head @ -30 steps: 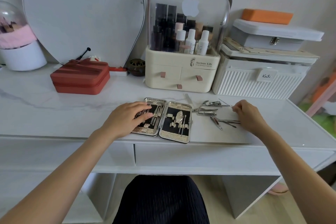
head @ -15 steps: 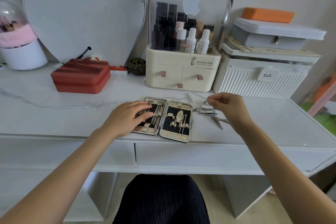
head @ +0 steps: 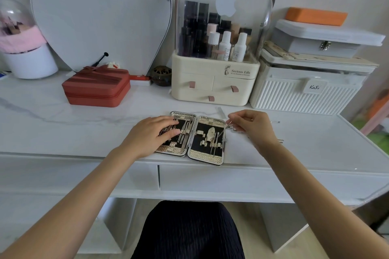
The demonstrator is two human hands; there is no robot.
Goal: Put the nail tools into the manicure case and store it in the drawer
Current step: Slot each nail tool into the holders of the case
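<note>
The manicure case (head: 207,154) lies open flat on the white desk near its front edge, gold-rimmed with a black lining and several metal tools strapped inside. My left hand (head: 150,134) rests on the case's left half with its fingers flat over the tools. My right hand (head: 251,125) hovers just right of the case and pinches a thin metal nail tool (head: 229,125) whose tip points toward the right half. More loose nail tools (head: 237,130) lie on the desk under and behind that hand, mostly hidden. A closed white drawer (head: 231,181) sits below the desk edge.
At the back stand a cream cosmetics organiser (head: 214,88), a white ribbed box (head: 305,94) with a grey box on it, a red zip case (head: 96,87) and a white pot (head: 31,63) at far left. A thin pin (head: 274,122) lies right of my hand.
My right hand picked a thin tool from the loose pile and carried it left to the case's right edge. My left hand stayed on the case.
</note>
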